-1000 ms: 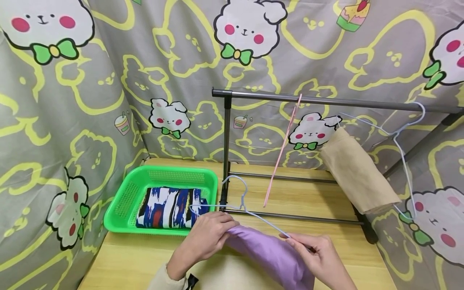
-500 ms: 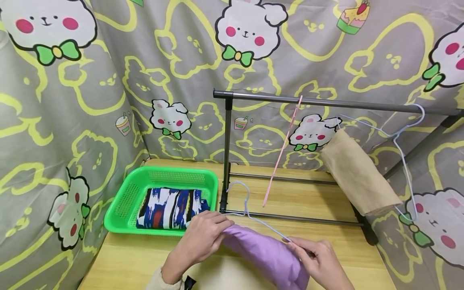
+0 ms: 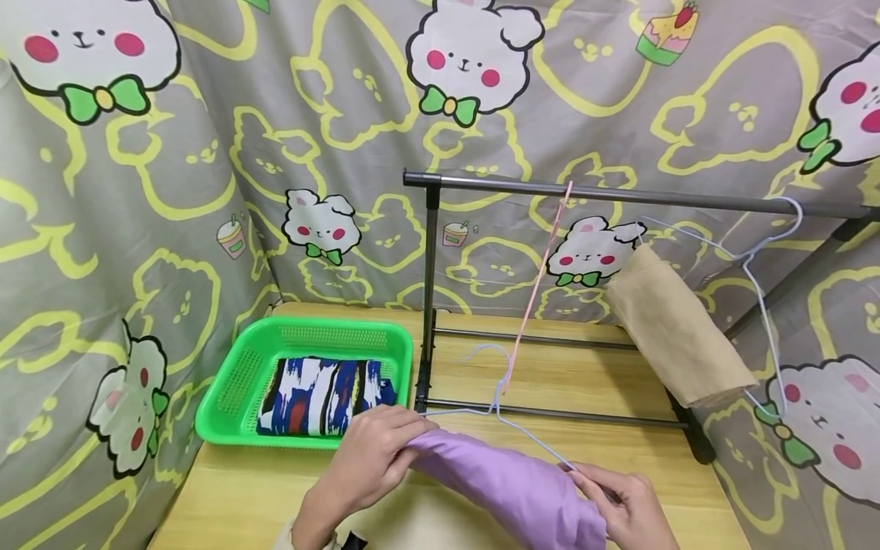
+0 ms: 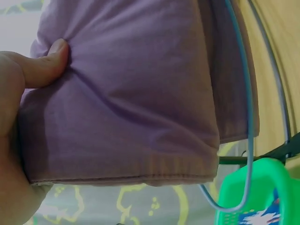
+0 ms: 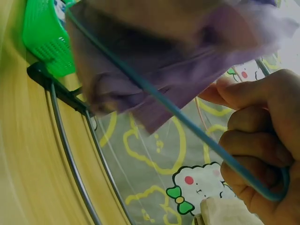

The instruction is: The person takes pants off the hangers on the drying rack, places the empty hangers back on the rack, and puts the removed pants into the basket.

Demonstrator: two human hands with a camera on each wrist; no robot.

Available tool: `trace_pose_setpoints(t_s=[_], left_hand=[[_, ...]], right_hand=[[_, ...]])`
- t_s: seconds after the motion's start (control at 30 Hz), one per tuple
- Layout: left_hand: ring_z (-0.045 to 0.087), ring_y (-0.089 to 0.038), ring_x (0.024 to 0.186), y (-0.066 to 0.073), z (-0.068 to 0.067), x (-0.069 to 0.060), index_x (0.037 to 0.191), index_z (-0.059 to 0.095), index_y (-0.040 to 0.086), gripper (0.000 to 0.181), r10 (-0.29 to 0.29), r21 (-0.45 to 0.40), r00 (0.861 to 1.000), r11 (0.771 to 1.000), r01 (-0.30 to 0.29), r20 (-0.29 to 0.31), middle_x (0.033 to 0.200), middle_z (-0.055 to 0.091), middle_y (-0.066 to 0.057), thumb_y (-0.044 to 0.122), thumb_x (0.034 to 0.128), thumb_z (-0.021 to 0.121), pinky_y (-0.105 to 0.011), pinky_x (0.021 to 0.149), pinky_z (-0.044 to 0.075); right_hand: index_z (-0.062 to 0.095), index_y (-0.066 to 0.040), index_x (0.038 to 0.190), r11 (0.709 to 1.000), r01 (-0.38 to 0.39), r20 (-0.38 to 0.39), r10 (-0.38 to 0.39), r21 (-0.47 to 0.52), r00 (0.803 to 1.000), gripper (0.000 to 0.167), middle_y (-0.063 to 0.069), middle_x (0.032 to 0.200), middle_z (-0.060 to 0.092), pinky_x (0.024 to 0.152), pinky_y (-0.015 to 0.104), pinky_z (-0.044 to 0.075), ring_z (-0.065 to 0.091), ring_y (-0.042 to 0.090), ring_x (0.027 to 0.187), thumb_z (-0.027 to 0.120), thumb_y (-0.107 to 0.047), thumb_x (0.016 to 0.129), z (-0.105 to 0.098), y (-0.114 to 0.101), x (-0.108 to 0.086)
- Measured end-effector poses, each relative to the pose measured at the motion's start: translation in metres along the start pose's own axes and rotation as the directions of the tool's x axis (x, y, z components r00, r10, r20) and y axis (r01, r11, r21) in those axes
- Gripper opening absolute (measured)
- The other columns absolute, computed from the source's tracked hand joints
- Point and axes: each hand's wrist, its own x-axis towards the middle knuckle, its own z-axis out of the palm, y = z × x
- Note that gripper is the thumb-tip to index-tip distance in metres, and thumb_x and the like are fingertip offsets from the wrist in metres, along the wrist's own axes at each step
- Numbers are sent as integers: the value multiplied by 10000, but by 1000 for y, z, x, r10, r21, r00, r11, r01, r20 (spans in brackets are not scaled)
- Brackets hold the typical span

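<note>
A folded purple cloth [image 3: 505,489] sags between my two hands in the head view, over the lower part of a light blue clothes hanger [image 3: 531,435]. My left hand [image 3: 371,458] grips the cloth's left end; its thumb presses on the fabric in the left wrist view, where the hanger's rounded corner [image 4: 246,197] shows beyond the cloth edge. With curled fingers my right hand [image 3: 622,504] holds the hanger's right end, beside the other end of the cloth. The right wrist view shows the hanger's wire [image 5: 187,122] crossing in front of the cloth to this hand.
A green basket [image 3: 227,405] with a folded patterned cloth [image 3: 323,393] stands at left. Behind my hands is a dark metal rack [image 3: 495,183], bearing a pink hanger [image 3: 536,286] and another blue hanger [image 3: 763,283] with a beige cloth [image 3: 681,328]. Patterned curtains surround the wooden table.
The held hanger's hook has shifted right, now overlapping the pink hanger's lower end. My right hand has moved slightly right, my left slightly left, and the purple cloth spans wider between them.
</note>
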Motion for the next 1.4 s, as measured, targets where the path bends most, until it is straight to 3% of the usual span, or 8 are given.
trace_pose_setpoints(t_s=[0.23, 0.3, 0.5, 0.63, 0.73, 0.9, 1.13, 1.4], left_hand=[[704, -114, 921, 2, -18, 3, 1091, 778, 222, 295, 18, 8, 998, 1000, -18, -53, 1043, 757, 79, 93, 845, 678, -340, 820, 572], [703, -120, 918, 3, -22, 3, 1102, 777, 217, 304, 20, 14, 998, 1000, -19, -52, 1049, 757, 72, 93, 837, 694, -339, 811, 572], [703, -150, 949, 1, -28, -2, 1112, 781, 207, 318, -15, 52, 1000, 999, 16, -25, 1062, 758, 58, 102, 816, 733, -379, 855, 574], [707, -165, 978, 0, -29, -5, 1109, 784, 208, 320, -39, 61, 999, 997, 40, -19, 1079, 761, 50, 102, 811, 735, -406, 885, 572], [698, -172, 1009, 1, -29, -2, 1116, 783, 193, 321, -36, 56, 999, 998, 36, -13, 1090, 758, 50, 99, 815, 728, -413, 917, 555], [677, -188, 1060, 3, -29, 9, 1127, 775, 180, 336, -8, 77, 1000, 997, 7, 8, 1113, 749, 53, 72, 817, 702, -406, 954, 524], [675, -190, 1050, 2, -29, 8, 1117, 777, 184, 361, -8, 74, 1000, 997, 8, 3, 1097, 752, 54, 54, 788, 701, -409, 954, 525], [685, -254, 1072, -5, -47, 3, 1139, 778, 153, 357, -44, 85, 998, 995, 47, -38, 1111, 758, 11, 55, 812, 673, -460, 985, 509]], right_hand=[[783, 50, 993, 1000, 14, -35, -14, 6, 999, 430, -13, 970, 770, 643, 150, 565, 722, 23, 841, 670, 328, 685, -4, 1, -4], [789, 28, 1011, 1000, 8, -44, -8, 0, 999, 429, 10, 962, 779, 600, 114, 535, 681, -64, 738, 672, 312, 711, -4, -1, -3], [804, -35, 1030, 997, -20, -68, 15, -68, 998, 423, 6, 953, 789, 358, 70, 247, 202, -177, 487, 713, 256, 738, -4, -6, 0], [807, -32, 1004, 991, 24, -101, -37, -132, 994, 362, -57, 951, 783, 361, 62, 204, 175, -196, 504, 749, 207, 739, -8, -7, 1], [806, -6, 957, 980, 95, -140, -120, -175, 983, 89, -50, 879, 780, 399, 44, 220, 208, -180, 492, 762, 13, 882, -7, -11, 5], [802, 19, 934, 963, 171, -157, -205, -207, 966, 406, -9, 743, 753, 432, 41, 300, 360, -134, 461, 629, -336, 1032, 6, -17, 22], [800, 23, 954, 955, 214, -108, -240, -207, 965, 434, 5, 661, 719, 418, 62, 346, 422, -130, 487, 578, -334, 1059, 25, -15, 34], [795, 6, 1018, 957, 143, -82, -169, -253, 982, 454, -149, 570, 560, 432, 42, 255, 272, -133, 499, 534, -360, 1072, 21, -12, 27]])
